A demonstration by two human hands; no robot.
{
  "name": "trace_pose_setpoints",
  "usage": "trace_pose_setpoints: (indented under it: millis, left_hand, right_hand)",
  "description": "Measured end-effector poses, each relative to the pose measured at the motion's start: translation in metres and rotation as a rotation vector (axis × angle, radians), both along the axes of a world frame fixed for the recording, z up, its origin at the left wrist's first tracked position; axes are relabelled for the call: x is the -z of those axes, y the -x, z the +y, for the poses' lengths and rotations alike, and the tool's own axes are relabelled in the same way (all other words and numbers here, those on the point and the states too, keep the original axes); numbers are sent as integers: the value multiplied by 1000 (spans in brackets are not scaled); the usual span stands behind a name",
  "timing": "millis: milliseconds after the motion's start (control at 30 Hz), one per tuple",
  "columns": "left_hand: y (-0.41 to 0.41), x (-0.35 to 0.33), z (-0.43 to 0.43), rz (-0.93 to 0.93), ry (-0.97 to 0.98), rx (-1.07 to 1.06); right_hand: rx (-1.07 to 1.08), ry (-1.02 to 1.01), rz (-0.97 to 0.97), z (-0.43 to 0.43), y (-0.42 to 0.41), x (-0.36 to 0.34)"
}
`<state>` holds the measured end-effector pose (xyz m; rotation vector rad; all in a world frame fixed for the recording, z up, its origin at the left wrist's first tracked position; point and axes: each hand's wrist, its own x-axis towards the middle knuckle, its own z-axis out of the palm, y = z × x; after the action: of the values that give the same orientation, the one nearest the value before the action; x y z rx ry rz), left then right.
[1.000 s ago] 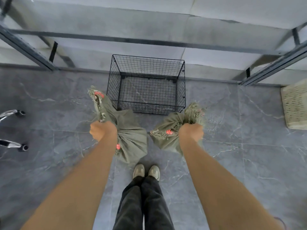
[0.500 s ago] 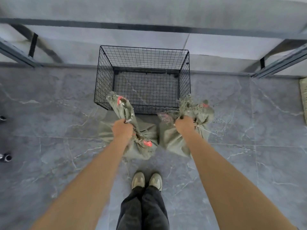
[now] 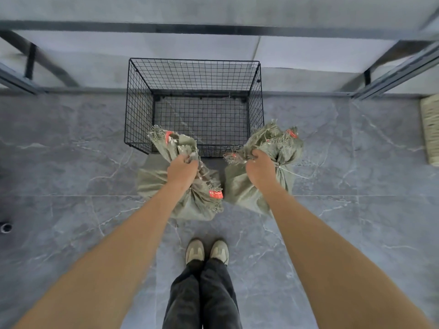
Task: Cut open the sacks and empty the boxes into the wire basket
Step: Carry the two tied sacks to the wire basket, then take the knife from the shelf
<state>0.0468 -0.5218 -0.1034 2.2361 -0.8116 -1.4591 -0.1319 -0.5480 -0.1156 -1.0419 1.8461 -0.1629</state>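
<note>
Two green woven sacks with red tags stand on the grey floor just in front of a black wire basket (image 3: 139,110). My left hand (image 3: 181,170) grips the gathered neck of the left sack (image 3: 154,179). My right hand (image 3: 260,168) grips the tied top of the right sack (image 3: 240,188). Both sacks are tied shut, and their frayed tops lean against the basket's near rim. Nothing lies inside the basket. No boxes or cutting tool are in view.
My shoes (image 3: 206,251) stand close behind the sacks. Dark metal frame rails (image 3: 392,70) run along the wall on both sides of the basket. A woven mat (image 3: 431,129) lies at the right edge, and a small dark wheel (image 3: 6,227) at the left edge.
I have carried both sacks forward to the basket and lowered them; they now rest on the floor against its front. The left sack has come in toward the middle.
</note>
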Motion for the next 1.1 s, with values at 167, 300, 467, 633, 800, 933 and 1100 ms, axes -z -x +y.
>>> trace_pose_setpoints:
  millis: [167,300,467,633,800,933,1100]
  left_hand:
    - [1,-25,-12,-12,32,33]
    - [-1,-56,-18,-74,85,124]
    - [-6,-106,-25,-165,198,212]
    - [-6,-176,-34,-247,280,266]
    - [-7,-243,-34,-296,329,366]
    - [-6,-292,-31,-312,390,352]
    - [-5,-336,-18,-320,454,407]
  right_hand:
    - [-14,89,-31,-6,-1,-24]
    - [3,117,-44,-17,-2,-51]
    - [-46,214,-34,-26,-2,-110]
    - [-32,333,-34,-32,-2,-180]
    - [-31,420,-30,-26,-3,-251]
    - [-49,487,-8,-15,1,-305]
    - [-69,558,7,6,3,-355]
